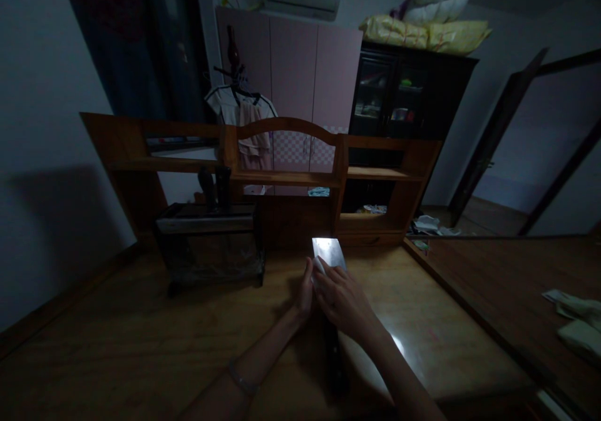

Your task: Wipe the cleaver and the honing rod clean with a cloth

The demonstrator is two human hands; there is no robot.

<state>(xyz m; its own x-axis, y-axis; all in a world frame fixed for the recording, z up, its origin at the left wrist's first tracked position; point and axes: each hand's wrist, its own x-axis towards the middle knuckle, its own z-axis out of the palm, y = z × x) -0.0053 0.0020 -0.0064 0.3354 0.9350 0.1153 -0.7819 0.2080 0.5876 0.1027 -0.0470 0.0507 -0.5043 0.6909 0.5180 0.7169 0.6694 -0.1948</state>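
Note:
A cleaver (332, 252) with a broad shiny blade is held over the tabletop, its blade pointing away from me. Its black handle (335, 358) points back toward me beneath my right forearm. My left hand (305, 293) grips the blade from the left side, thumb up and the other fingers mostly hidden. On the blade's upper face, my right hand (339, 293) presses a small white wipe or cloth (319, 266), closed over it. To the left stands a knife holder (211, 224) with a see-through front, and black knife handles (215, 186) rise from its top.
The wooden tabletop (117, 339) ends in a raised edge on the right. Along its back runs a wooden shelf unit (286, 177). Beyond are a pink wardrobe (293, 64), hanging clothes (241, 105) and a dark cabinet (408, 96). Pale cloth (580, 336) lies at far right.

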